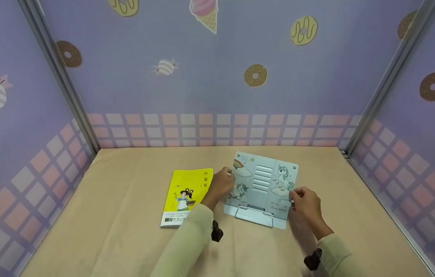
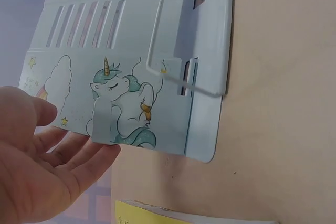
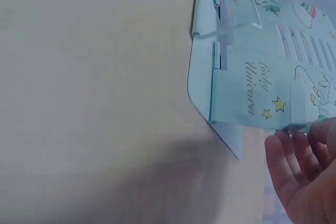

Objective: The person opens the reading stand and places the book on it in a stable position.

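A pale blue metal book stand (image 1: 256, 198) printed with unicorns and clouds stands tilted back on its base, right of the table's middle. My left hand (image 1: 221, 184) grips its left side; in the left wrist view the thumb lies at the front and the fingers (image 2: 94, 161) go behind the panel. On the opposite side, my right hand (image 1: 308, 202) pinches the panel's edge, with fingers (image 3: 283, 166) partly behind it in the right wrist view. Across the lower front runs a wire bar (image 2: 156, 30). Slots are cut through the panel's middle.
A yellow book (image 1: 192, 182) with a cartoon figure on its cover lies left of the stand, partly under my left forearm. Beige cloth covers the table (image 1: 125, 200). Purple printed walls (image 1: 217, 92) and metal corner posts (image 1: 57, 77) enclose its back and sides.
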`<state>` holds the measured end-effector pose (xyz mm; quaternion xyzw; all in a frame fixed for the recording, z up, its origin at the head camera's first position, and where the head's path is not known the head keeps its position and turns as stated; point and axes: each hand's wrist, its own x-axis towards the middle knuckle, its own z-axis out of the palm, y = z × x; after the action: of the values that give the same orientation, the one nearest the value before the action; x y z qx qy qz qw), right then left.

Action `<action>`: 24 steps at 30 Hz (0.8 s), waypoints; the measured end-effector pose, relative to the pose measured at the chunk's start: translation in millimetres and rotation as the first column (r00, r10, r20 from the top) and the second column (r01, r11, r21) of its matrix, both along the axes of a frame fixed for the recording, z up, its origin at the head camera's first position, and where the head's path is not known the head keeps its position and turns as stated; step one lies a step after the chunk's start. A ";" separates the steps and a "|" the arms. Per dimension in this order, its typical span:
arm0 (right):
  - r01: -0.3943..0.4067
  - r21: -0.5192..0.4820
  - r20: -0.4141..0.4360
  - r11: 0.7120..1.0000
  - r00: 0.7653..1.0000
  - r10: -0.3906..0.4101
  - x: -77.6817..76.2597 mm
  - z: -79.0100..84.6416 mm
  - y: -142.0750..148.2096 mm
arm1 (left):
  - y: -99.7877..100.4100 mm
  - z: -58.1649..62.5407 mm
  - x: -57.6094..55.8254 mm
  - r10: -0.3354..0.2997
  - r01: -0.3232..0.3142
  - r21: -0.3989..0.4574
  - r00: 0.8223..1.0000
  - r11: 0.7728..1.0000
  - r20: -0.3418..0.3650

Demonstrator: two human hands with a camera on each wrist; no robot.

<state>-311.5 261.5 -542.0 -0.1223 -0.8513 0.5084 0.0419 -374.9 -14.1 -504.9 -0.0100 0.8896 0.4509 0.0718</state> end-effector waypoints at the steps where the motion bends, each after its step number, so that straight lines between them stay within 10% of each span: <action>1: 0.012 0.010 -0.001 1.000 1.000 -0.012 -2.0 1.1 0.4 | 0.2 -0.1 0.4 0.005 -0.005 -0.011 1.000 1.000 -0.002; 14: 0.114 0.108 -0.081 0.988 0.991 -0.105 -16.3 4.5 2.1 | -0.5 -3.6 7.1 -0.007 0.007 0.076 1.000 0.997 0.008; 24: 0.184 0.050 -0.377 0.982 0.914 -0.152 -25.9 33.2 -51.6 | -58.5 3.8 -3.1 0.011 -0.009 0.026 0.997 1.000 -0.073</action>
<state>-337.4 209.9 -508.8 -0.0946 -0.8349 0.4807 0.2510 -378.0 -72.6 -501.1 0.0029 0.8858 0.4626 0.0371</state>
